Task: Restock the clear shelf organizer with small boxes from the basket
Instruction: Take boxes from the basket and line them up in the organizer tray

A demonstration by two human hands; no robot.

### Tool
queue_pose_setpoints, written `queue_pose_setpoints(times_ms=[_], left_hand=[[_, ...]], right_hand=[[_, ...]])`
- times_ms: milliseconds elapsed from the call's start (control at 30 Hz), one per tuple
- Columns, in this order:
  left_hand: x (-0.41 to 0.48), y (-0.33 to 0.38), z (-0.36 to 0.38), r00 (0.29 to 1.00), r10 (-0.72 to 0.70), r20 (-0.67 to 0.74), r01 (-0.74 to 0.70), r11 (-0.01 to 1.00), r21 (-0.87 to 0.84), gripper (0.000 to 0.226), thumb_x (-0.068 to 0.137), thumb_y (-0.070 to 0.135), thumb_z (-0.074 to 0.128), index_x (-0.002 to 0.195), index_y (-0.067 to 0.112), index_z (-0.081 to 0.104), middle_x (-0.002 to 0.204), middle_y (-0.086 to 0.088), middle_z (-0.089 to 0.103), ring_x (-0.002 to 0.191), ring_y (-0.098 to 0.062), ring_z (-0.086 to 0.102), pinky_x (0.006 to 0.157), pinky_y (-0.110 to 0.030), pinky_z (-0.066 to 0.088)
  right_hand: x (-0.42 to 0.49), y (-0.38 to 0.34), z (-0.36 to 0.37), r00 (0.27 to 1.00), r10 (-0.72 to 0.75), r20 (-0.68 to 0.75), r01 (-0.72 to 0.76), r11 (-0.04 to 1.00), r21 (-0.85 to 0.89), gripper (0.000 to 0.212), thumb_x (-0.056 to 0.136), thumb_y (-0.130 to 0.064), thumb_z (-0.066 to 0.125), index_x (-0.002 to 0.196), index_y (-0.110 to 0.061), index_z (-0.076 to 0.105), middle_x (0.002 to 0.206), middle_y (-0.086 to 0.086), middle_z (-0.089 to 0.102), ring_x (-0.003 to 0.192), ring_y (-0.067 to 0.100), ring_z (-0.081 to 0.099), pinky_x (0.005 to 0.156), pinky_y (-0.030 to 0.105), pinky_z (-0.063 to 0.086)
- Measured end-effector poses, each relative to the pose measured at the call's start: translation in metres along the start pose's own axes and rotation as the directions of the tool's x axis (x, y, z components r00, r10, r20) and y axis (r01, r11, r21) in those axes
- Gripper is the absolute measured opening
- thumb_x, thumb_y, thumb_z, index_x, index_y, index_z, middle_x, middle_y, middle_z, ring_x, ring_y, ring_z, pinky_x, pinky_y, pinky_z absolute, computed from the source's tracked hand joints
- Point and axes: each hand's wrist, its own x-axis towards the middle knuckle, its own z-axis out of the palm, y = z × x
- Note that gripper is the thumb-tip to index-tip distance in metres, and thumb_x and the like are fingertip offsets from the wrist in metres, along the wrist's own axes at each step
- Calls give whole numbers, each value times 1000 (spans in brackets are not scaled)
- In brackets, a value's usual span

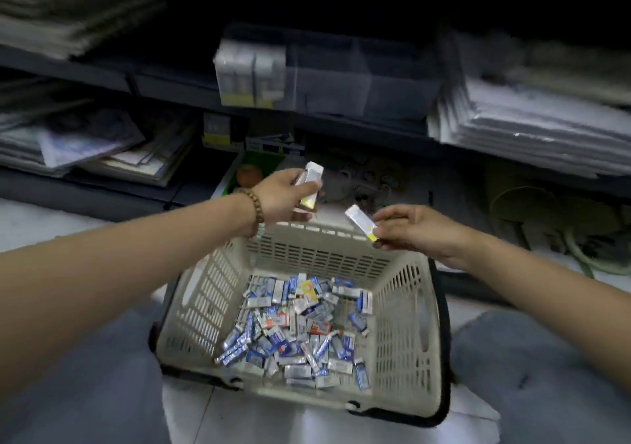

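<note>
Left hand: the left hand [283,196], with a bead bracelet [256,209] at its wrist, is raised just past the far rim of the basket. Its fingers curl round a white box with a yellow end [310,184]. Blur makes it hard to tell whether a further box lies behind that one.
Right hand: the right hand [413,228] hovers over the basket's far right corner. Thumb and fingertips pinch the yellow end of a second white box [359,220], which tilts up toward the left.
Held boxes: near each other, not touching.
Basket: a beige slotted basket [403,324] sits on the floor [30,225] between the person's knees, with dark handles folded down round its rim.
Small boxes: a loose heap of small boxes [293,327], mostly blue and white with a few orange, lies in the bottom of the basket.
Organizer: the clear shelf organizer [368,78] stands on the far shelf, above and beyond both hands. Its left compartment holds upright boxes [251,74], white with yellow bases.
Shelves: paper stacks [532,119] lie to the right of the organizer, and more are on the left.
</note>
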Motion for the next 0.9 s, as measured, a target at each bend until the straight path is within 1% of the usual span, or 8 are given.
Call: queue_pose_setpoints(times_ms=[100,200,333,467,567,667,800,900], left_hand=[[-20,26,1,991,128,-46,-133,985,-108,6,95,16,48,93,14,53,81,2,55,54,-2,57,46,-13,47],[-28,35,8,986,153,-63,-164,951,-261,10,96,16,45,94,14,55,86,0,60,66,-8,55,47,-14,46],[-31,42,24,990,136,-30,-136,895,-424,25,98,25,39,103,9,59,85,-5,64,66,-11,59,53,-18,48],[-31,40,33,981,191,39,-164,916,-367,28,97,30,41,99,12,62,82,-3,68,70,-11,65,68,-23,54],[-30,37,35,959,282,23,-267,930,-254,17,94,21,48,103,8,56,84,-4,61,72,-8,62,67,-19,52],[-28,36,32,948,317,-28,-317,932,-175,25,91,19,55,110,4,55,85,-3,61,73,-8,62,63,-17,50],[-25,39,24,965,250,-79,-260,950,-174,26,90,26,56,109,9,54,84,-1,61,71,-9,60,57,-18,50],[-22,40,19,978,198,-62,-203,975,-95,37,85,31,62,111,12,45,91,-4,61,73,-9,61,57,-20,50]], right_hand=[[-26,-33,-2,985,-161,-69,173,956,238,22,84,5,60,103,-6,59,85,10,69,66,12,69,64,17,57],[-37,-51,9,956,-254,-149,294,857,423,21,85,2,58,106,-3,60,87,9,72,73,12,70,65,16,56],[-39,-61,30,943,-299,-148,333,813,477,18,85,1,59,102,-3,62,84,8,73,73,11,70,68,16,56],[-35,-60,42,962,-248,-116,273,835,477,15,85,-1,61,100,-1,65,84,10,73,71,10,70,66,14,55],[-30,-59,49,960,-246,-133,280,861,425,14,86,-7,63,98,-1,67,87,11,73,75,12,70,68,15,55],[-28,-62,51,946,-272,-173,309,921,237,14,88,-16,62,95,-7,71,88,10,73,78,12,69,66,16,53],[-22,-75,45,906,-289,-308,353,919,175,13,92,-21,58,98,-16,68,81,-1,68,56,6,58,50,15,45],[-17,-85,43,931,-280,-234,336,908,251,22,94,-25,54,109,-13,64,94,3,67,57,8,51,48,17,42]])
